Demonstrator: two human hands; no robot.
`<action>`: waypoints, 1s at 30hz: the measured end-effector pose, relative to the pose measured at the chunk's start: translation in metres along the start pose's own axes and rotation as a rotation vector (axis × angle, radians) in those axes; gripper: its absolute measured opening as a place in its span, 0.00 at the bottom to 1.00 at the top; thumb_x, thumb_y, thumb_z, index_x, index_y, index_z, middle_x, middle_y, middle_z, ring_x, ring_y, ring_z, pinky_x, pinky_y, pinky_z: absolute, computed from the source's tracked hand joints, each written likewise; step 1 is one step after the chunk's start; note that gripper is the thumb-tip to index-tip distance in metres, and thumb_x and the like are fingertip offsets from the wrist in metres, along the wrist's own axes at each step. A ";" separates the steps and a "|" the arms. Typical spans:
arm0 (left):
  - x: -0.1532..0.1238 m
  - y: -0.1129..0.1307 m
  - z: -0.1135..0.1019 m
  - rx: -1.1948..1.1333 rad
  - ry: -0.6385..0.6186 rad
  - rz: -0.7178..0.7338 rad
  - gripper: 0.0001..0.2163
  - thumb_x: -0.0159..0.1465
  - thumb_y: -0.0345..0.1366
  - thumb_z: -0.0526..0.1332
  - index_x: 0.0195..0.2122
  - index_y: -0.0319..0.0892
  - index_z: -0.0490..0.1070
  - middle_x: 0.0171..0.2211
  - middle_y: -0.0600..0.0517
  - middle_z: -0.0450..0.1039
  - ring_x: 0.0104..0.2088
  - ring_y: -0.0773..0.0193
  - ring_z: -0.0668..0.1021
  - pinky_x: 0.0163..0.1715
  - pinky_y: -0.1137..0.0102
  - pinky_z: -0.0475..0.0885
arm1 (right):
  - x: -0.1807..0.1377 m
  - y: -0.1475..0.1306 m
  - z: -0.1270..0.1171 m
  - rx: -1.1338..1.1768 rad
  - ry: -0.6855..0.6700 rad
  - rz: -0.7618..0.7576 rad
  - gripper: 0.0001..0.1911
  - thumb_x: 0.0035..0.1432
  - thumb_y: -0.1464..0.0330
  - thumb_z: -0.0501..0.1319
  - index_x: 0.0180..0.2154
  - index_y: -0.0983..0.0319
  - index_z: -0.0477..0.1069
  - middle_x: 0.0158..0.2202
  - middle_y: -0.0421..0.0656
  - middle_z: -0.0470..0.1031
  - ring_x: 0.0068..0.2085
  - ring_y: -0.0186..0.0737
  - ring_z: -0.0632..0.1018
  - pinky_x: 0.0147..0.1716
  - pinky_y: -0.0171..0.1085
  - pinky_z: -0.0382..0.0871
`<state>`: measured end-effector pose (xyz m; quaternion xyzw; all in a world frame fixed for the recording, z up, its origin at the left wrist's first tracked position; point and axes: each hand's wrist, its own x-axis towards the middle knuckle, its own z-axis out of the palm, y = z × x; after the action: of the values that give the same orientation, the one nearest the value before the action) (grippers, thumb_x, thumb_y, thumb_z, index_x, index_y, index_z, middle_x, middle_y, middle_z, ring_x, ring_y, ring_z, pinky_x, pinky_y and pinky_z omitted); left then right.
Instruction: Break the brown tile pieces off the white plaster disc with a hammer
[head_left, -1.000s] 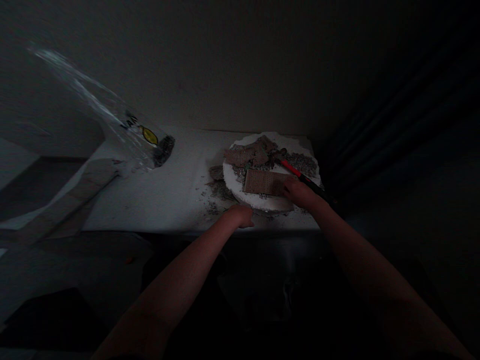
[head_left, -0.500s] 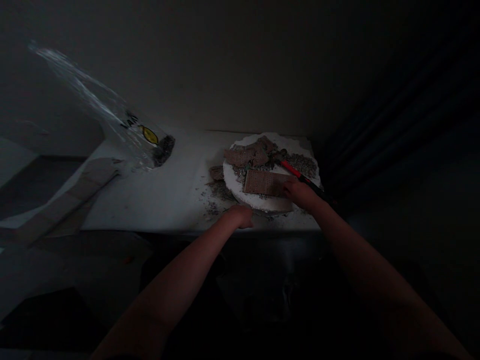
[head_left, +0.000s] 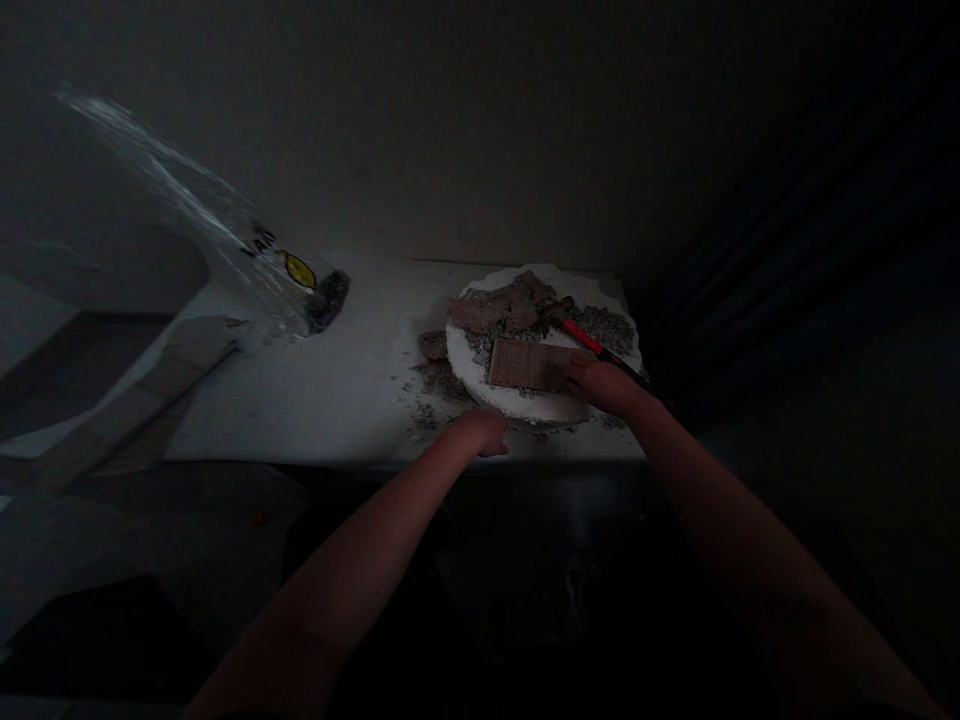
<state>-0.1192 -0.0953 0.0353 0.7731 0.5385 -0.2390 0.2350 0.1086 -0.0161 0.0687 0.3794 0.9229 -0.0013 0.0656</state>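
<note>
In the dim light, my right hand (head_left: pixel 600 386) lies with curled fingers on the right end of a brown rectangular panel (head_left: pixel 523 364) with a dotted surface. The panel rests flat on a round white board (head_left: pixel 544 405). My left hand (head_left: pixel 484 433) is closed at the front rim of the board, over the table edge; anything inside its fingers is hidden. Behind the panel lie crumpled or broken brown pieces (head_left: pixel 491 310). A tool with a red and black handle (head_left: pixel 581 335) slants across the board beside my right hand, its head dark and hard to make out.
Grey crumbs (head_left: pixel 609 328) are scattered on the board and the white table (head_left: pixel 322 400). A clear plastic bag (head_left: pixel 202 215) with a yellow mark and dark contents at its lower end stands at left. Dark folded cloth (head_left: pixel 795 220) hangs at right.
Almost nothing differs. Both hands keep their places, with only a very slight shift of the fingers and of the view.
</note>
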 end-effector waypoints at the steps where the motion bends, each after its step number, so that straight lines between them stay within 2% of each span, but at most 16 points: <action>1: 0.000 0.000 0.000 0.004 0.002 -0.002 0.26 0.61 0.46 0.63 0.58 0.43 0.69 0.58 0.41 0.71 0.56 0.48 0.74 0.52 0.61 0.70 | 0.000 0.000 0.000 -0.006 0.001 0.004 0.14 0.69 0.69 0.51 0.45 0.65 0.74 0.47 0.52 0.76 0.42 0.44 0.77 0.39 0.37 0.64; 4: -0.001 0.001 0.000 0.008 0.023 0.010 0.28 0.60 0.46 0.63 0.60 0.39 0.67 0.60 0.38 0.68 0.57 0.46 0.73 0.52 0.60 0.70 | 0.001 -0.002 0.001 -0.027 0.005 0.033 0.15 0.69 0.68 0.50 0.45 0.66 0.73 0.48 0.54 0.75 0.42 0.45 0.77 0.38 0.37 0.64; 8: -0.003 0.001 -0.002 -0.018 0.010 0.006 0.28 0.61 0.47 0.63 0.60 0.42 0.67 0.60 0.40 0.68 0.58 0.47 0.72 0.53 0.61 0.68 | 0.001 -0.010 0.003 -0.020 -0.007 0.143 0.16 0.69 0.67 0.50 0.47 0.65 0.72 0.52 0.55 0.73 0.43 0.47 0.78 0.36 0.38 0.66; 14: 0.002 0.002 0.000 -0.065 -0.001 -0.006 0.28 0.60 0.48 0.64 0.60 0.43 0.68 0.59 0.39 0.69 0.56 0.44 0.73 0.53 0.57 0.68 | 0.004 -0.036 0.008 -0.006 0.019 0.398 0.16 0.67 0.72 0.48 0.46 0.69 0.72 0.49 0.59 0.74 0.43 0.50 0.78 0.40 0.41 0.68; 17: 0.004 0.003 -0.001 -0.025 -0.010 0.004 0.28 0.59 0.49 0.64 0.59 0.42 0.69 0.59 0.39 0.70 0.56 0.44 0.74 0.52 0.58 0.69 | 0.005 -0.041 0.009 0.014 0.029 0.457 0.16 0.65 0.75 0.48 0.46 0.70 0.72 0.49 0.60 0.74 0.44 0.50 0.78 0.42 0.41 0.68; 19: 0.003 0.004 -0.002 -0.003 -0.012 0.011 0.27 0.60 0.48 0.62 0.58 0.42 0.70 0.58 0.39 0.71 0.55 0.45 0.74 0.51 0.59 0.70 | 0.004 -0.036 0.009 0.028 0.032 0.419 0.16 0.66 0.75 0.48 0.46 0.69 0.72 0.49 0.59 0.74 0.44 0.50 0.78 0.42 0.41 0.68; 24: 0.001 0.005 -0.003 -0.026 -0.002 0.010 0.27 0.59 0.48 0.64 0.58 0.40 0.70 0.58 0.37 0.70 0.55 0.44 0.74 0.51 0.58 0.71 | 0.001 -0.012 0.007 0.113 0.038 0.203 0.13 0.68 0.69 0.52 0.45 0.65 0.73 0.49 0.54 0.74 0.46 0.47 0.76 0.43 0.38 0.67; 30: 0.002 0.005 -0.002 -0.018 0.006 0.008 0.26 0.59 0.47 0.64 0.57 0.40 0.72 0.58 0.37 0.71 0.55 0.44 0.75 0.51 0.57 0.71 | 0.003 0.004 0.005 0.200 0.043 0.011 0.10 0.67 0.70 0.55 0.44 0.64 0.74 0.47 0.49 0.75 0.48 0.43 0.75 0.48 0.37 0.65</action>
<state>-0.1141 -0.0938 0.0365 0.7738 0.5383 -0.2311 0.2411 0.1100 -0.0116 0.0633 0.3889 0.9173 -0.0850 0.0078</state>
